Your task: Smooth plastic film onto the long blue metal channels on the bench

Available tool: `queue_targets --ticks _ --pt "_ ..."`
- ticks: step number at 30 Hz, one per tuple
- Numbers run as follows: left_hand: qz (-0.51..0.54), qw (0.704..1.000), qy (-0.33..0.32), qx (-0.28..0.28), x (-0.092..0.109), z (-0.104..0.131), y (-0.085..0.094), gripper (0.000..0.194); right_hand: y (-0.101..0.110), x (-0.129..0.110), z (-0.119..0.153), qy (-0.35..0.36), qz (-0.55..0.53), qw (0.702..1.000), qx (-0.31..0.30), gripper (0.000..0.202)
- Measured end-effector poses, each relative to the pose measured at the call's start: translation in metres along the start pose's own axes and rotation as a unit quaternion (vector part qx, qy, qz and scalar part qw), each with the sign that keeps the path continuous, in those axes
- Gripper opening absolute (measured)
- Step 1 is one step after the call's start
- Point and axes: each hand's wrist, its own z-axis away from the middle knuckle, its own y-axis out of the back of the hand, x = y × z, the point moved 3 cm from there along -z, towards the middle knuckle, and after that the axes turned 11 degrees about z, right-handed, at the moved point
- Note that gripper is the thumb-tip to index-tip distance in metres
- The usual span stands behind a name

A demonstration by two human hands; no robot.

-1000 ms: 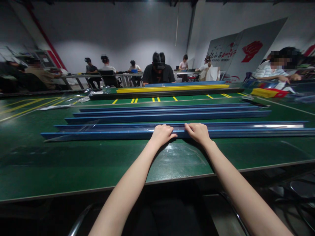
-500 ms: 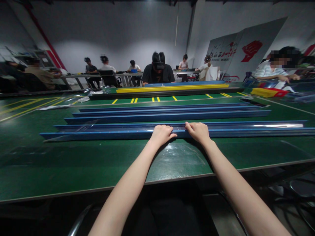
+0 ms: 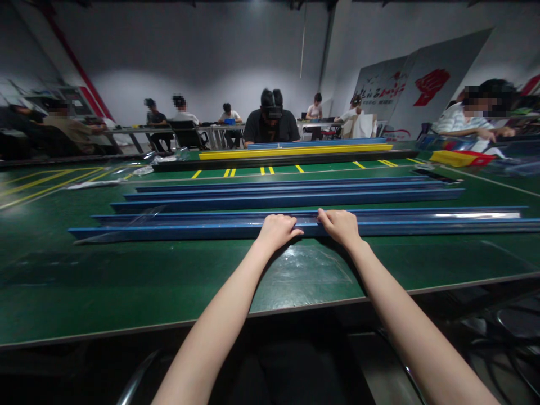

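Near the front of the green table (image 3: 189, 281) lies a long blue U-shaped channel (image 3: 202, 232), running crosswise, with shiny clear plastic film (image 3: 472, 215) in or over its trough. My left hand (image 3: 276, 229) is closed over its near wall close to the middle, thumb along the front face. A short gap to the right, my right hand (image 3: 341, 225) grips the same channel with curled fingers. The fingertips of both hands are partly hidden inside the trough. At the left end, loose clear film (image 3: 135, 220) sticks out.
Behind it lie more blue channels (image 3: 287, 197), then a black strip (image 3: 295, 160) and a yellow strip (image 3: 295, 151). A phone-like dark object (image 3: 442, 177) rests at right, near a yellow and red item (image 3: 459, 159). A person (image 3: 272, 124) sits across the table.
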Motion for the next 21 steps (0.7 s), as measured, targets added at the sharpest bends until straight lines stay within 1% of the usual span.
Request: queue_targets --ticks 21 --pt "0.019 1.000 0.017 -0.018 -0.0009 0.0005 0.0015 0.033 -0.0003 0.0004 0.0005 -0.003 -0.014 1.000 0.011 0.051"
